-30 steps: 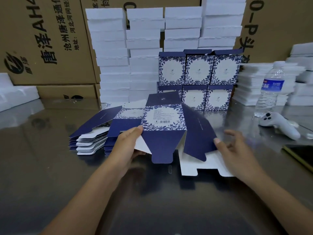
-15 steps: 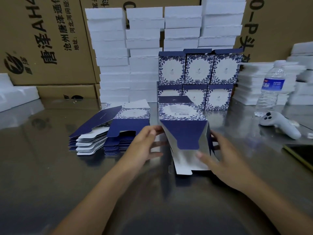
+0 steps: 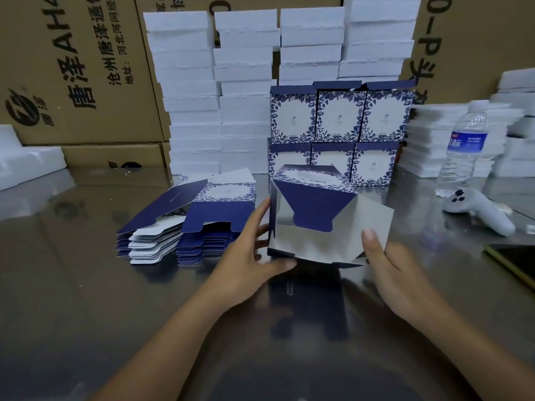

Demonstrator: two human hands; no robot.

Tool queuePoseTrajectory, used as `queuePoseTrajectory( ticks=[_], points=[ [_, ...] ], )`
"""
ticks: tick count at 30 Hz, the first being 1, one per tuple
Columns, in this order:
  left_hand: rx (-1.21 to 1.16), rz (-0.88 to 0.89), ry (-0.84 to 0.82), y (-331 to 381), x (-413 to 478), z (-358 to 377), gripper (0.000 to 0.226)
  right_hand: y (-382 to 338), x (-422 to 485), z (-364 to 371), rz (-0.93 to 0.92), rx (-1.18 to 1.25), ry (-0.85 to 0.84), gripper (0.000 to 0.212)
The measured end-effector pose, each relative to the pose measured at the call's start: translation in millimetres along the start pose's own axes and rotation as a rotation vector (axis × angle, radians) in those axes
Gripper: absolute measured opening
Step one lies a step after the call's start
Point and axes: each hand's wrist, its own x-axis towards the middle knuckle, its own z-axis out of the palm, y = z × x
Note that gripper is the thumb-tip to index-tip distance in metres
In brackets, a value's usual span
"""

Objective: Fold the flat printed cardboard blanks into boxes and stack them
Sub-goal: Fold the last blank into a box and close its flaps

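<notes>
A half-formed blue-and-white floral box (image 3: 315, 215) stands on the steel table in front of me, its open bottom facing me with a navy flap folded in and white flaps around it. My left hand (image 3: 249, 256) grips its left side, thumb under the lower edge. My right hand (image 3: 388, 264) presses a white flap on the right with its thumb. A pile of flat printed blanks (image 3: 188, 224) lies to the left. Finished boxes (image 3: 335, 131) stand stacked in two rows behind.
White foam blocks (image 3: 220, 91) are piled high at the back before brown cartons (image 3: 72, 68). More foam (image 3: 451, 140), a water bottle (image 3: 463, 151), a white controller (image 3: 480, 211) and a dark phone (image 3: 518, 263) sit at the right.
The flat blank has been opened into a square tube and turned with its bottom toward me. Both hands moved in around it and the bottom flaps are folding inward.
</notes>
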Motion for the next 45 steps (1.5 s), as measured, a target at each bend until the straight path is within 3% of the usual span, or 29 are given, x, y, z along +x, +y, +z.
queuePoseTrajectory(
  ticks=[8,16,23,28,31,33,36,38,39,40,42,45],
  points=[
    [0.009,-0.015,0.146,4,-1,2,0.090,-5,-3,2,-0.096,-0.042,0.011,0.062],
    [-0.073,-0.046,0.042,13,-4,5,0.104,-7,-2,0,-0.068,0.036,0.060,0.051],
    [-0.404,-0.126,0.047,16,-1,14,0.067,-9,-3,2,-0.064,-0.035,0.080,0.081],
    [-0.439,-0.167,0.134,13,-1,19,0.049,-16,-2,6,-0.034,0.008,0.146,0.080],
    [-0.140,-0.013,0.286,19,-6,18,0.064,-15,0,4,0.015,0.056,0.176,0.082],
    [0.118,0.133,0.326,23,-10,18,0.053,-15,0,3,0.042,0.088,0.206,0.082],
    [0.335,0.368,0.447,29,-9,14,0.042,-16,1,3,0.107,0.171,0.277,0.059],
    [0.489,0.546,0.528,28,-7,11,0.032,-14,2,2,0.122,0.212,0.300,0.057],
    [0.545,0.567,0.543,28,-7,10,0.023,-11,3,2,0.121,0.215,0.302,0.057],
    [0.589,0.556,0.553,28,-7,9,0.027,-9,4,2,0.116,0.209,0.302,0.054],
    [0.617,0.516,0.539,28,-7,6,0.056,-8,5,2,0.103,0.214,0.312,0.047],
    [0.577,0.492,0.476,31,-8,2,0.062,-6,7,1,0.102,0.219,0.316,0.048]
  ],
)
